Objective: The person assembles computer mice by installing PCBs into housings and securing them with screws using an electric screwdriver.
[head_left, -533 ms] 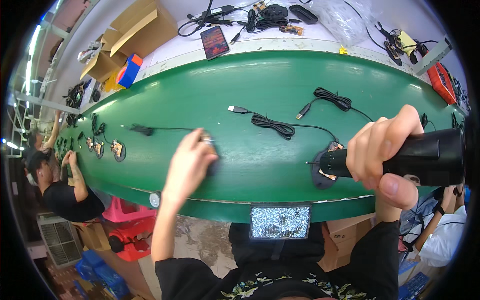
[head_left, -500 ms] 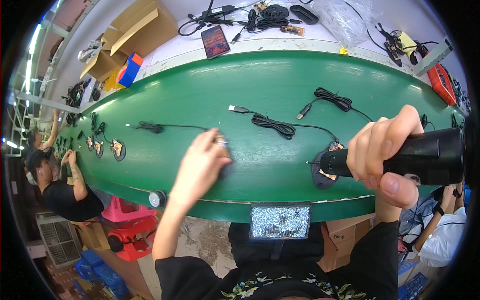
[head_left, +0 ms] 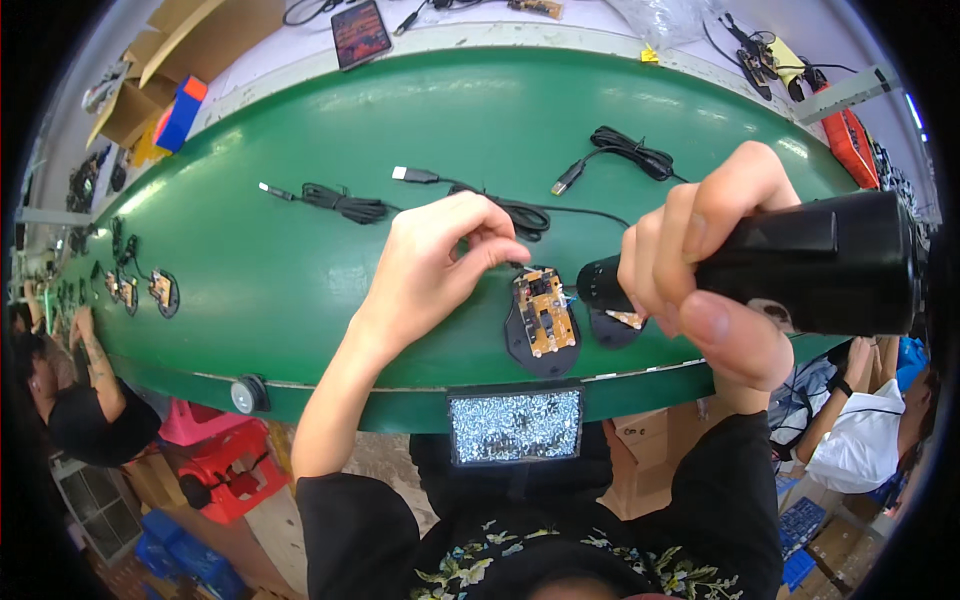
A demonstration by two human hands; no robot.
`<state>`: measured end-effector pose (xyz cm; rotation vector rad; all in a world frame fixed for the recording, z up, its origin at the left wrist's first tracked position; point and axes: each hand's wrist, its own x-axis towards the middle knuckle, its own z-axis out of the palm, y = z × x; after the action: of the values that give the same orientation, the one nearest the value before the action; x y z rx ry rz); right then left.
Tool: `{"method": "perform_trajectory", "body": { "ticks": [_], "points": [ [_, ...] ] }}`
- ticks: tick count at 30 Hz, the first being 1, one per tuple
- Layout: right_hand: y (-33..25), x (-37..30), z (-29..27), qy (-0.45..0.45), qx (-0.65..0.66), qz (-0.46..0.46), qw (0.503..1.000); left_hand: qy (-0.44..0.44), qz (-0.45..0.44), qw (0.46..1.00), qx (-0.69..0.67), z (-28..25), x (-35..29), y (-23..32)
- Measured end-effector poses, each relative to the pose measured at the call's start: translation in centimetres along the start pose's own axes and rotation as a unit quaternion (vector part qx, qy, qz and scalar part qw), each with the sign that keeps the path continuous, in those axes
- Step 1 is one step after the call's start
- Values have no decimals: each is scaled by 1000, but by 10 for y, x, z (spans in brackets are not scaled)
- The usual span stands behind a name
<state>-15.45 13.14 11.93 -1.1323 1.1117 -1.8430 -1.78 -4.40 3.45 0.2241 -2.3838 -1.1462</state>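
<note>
My right hand point(head_left: 700, 250) is wrapped around a thick black electric screwdriver point(head_left: 830, 265), held level and aimed left. Its nose is beside an opened computer mouse point(head_left: 545, 315), a dark base with an orange-brown circuit board showing. At the mouse's cable end, the thumb and fingers of my left hand point(head_left: 440, 255) are closed in a pinch; the exact contact is partly hidden. A second opened mouse point(head_left: 615, 328) lies just right of the first, partly covered by the screwdriver. A coiled black USB cable point(head_left: 345, 203) lies left of my left hand, its lead passing under it.
Other bundled cables point(head_left: 635, 150) lie on the green work surface point(head_left: 420, 110). Several opened mice point(head_left: 163, 292) lie far left, near a co-worker point(head_left: 85, 400). A phone point(head_left: 360, 35) and cardboard box point(head_left: 190, 45) occupy the back shelf. A small screen point(head_left: 515, 425) stands at the near edge.
My left hand has brought the opened mouse rightward, close beside the second one. The screwdriver has moved left relative to the second mouse, toward the first. The whole view has shifted.
</note>
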Motion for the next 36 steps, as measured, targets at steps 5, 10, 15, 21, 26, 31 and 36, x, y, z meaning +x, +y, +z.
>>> {"method": "perform_trajectory", "body": {
  "ticks": [5,10,15,21,26,31,36],
  "points": [
    [9,2,2,9,-40,-12,999,-61,-5,998,-30,9,-19,-21],
    [18,4,5,31,-14,1,999,-69,17,997,-16,11,-21,-20],
    [18,6,0,-16,-81,-10,997,-87,9,996,-36,14,-21,-12],
    [11,6,-17,-63,-160,2,985,-80,109,991,20,29,-26,-8],
    [7,8,-24,-102,-218,3,971,-71,106,992,20,28,-29,-2],
    [-8,4,-12,-59,-37,-76,995,-39,79,996,2,24,-25,-9],
    [-8,0,-4,17,-65,-13,998,-32,75,997,-15,22,-25,-9]
  ]
}}
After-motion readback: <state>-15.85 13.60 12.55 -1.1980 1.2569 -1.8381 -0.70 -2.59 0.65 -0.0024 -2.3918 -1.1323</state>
